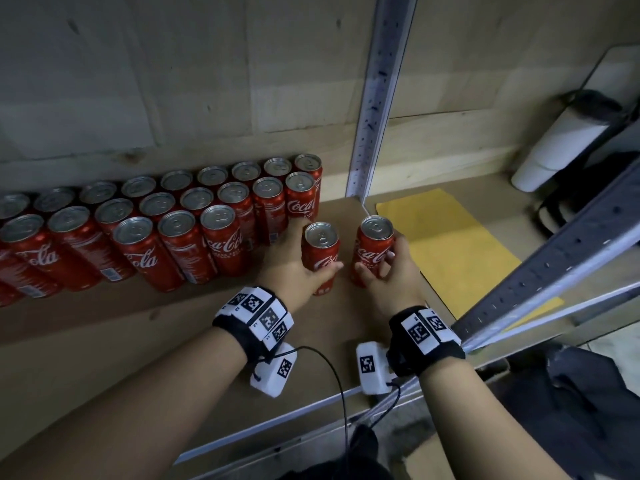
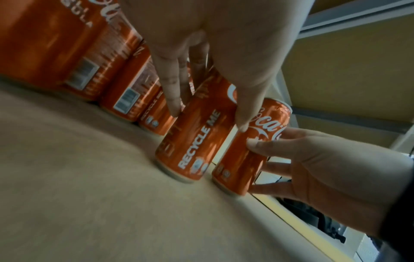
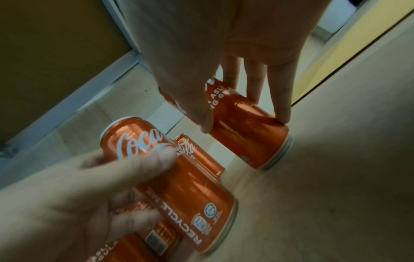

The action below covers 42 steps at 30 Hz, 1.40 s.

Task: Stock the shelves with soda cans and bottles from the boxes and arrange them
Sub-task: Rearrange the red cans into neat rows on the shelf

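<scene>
**Two cans held upright on the shelf board**

The left hand (image 1: 294,268) wraps its fingers and thumb round a red cola can (image 1: 320,252), which stands on the brown shelf board (image 1: 104,358) just right of the stocked cans (image 1: 156,223). The right hand (image 1: 394,275) grips a second can (image 1: 372,252), upright and apart from the first, near the yellow sheet (image 1: 446,251). The stocked cans stand in three rows along the far wall. Behind the hands rises a perforated metal upright (image 1: 377,98).
</scene>
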Motion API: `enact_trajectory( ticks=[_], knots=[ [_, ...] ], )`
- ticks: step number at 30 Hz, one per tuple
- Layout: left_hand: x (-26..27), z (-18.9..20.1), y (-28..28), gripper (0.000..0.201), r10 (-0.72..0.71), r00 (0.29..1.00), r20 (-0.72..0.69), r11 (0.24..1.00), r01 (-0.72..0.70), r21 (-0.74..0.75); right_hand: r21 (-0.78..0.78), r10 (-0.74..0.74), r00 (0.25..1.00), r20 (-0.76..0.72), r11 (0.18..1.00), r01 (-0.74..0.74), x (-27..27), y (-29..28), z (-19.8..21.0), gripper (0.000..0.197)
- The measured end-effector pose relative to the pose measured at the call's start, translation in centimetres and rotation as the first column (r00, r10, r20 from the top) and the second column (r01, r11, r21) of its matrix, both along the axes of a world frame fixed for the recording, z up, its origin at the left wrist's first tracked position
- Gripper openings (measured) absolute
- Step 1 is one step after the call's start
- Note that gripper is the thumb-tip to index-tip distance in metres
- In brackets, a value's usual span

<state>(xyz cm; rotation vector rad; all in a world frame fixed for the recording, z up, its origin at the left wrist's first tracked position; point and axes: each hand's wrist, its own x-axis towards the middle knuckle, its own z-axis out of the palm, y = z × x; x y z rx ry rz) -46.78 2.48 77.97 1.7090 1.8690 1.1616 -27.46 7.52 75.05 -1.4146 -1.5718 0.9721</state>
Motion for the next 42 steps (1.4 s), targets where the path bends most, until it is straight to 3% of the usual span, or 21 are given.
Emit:
enact_trajectory(
  ticks=[6, 9, 12, 17, 25, 31, 36, 40, 42],
  knots=[
    [-0.1, -1.7, -0.4, 0.084, 0.037, 0.999, 0.02, 0.993, -0.035, -0.114, 0.016, -0.037, 0.999, 0.033, 0.999, 0.036, -1.4, 2.0, 0.4, 0.073],
    [-0.2, -1.8, 0.1, 0.088, 0.062, 0.998, 0.034, 0.985, -0.055, -0.162, -0.005, -0.058, 0.998, -0.007, 0.998, 0.058, -2.6, 4.5, 0.9, 0.068],
    [-0.5, -2.6, 0.7, 0.095, 0.08, 0.992, 0.102, 0.976, -0.058, -0.208, 0.004, -0.1, 0.992, 0.079, 0.995, 0.1, -4.2, 7.7, 1.1, 0.061],
    [-0.5, -3.2, 0.9, 0.078, 0.117, 0.985, 0.127, 0.973, -0.088, -0.214, 0.087, -0.195, 0.976, 0.101, 0.979, 0.186, -6.1, 12.2, 1.5, 0.06],
    [-0.6, -2.8, 1.0, 0.082, 0.067, 0.992, 0.11, 0.978, -0.044, -0.202, 0.079, -0.211, 0.969, 0.129, 0.976, 0.202, -6.8, 17.8, 1.2, 0.061],
    [-0.5, -2.1, 0.9, 0.085, 0.063, 0.992, 0.109, 0.969, -0.035, -0.244, 0.066, -0.221, 0.964, 0.15, 0.975, 0.213, -7.2, 16.7, 2.1, 0.061],
    [-0.7, -1.6, 0.7, 0.084, 0.056, 0.99, 0.128, 0.966, -0.021, -0.26, -0.133, -0.18, 0.972, 0.15, 0.971, 0.2, -6.4, 15.5, 2.8, 0.08],
    [-0.8, -2.3, 0.6, 0.084, 0.058, 0.978, 0.202, 0.955, 0.004, -0.296, -0.086, -0.156, 0.988, -0.002, 0.984, 0.155, -4.6, 10.9, 3.2, 0.052],
    [-0.9, -2.9, 0.7, 0.083, 0.059, 0.971, 0.231, 0.954, 0.013, -0.299, -0.121, -0.073, 0.994, -0.086, 0.991, 0.062, -3.7, 7.4, 2.9, 0.043]
  ],
)
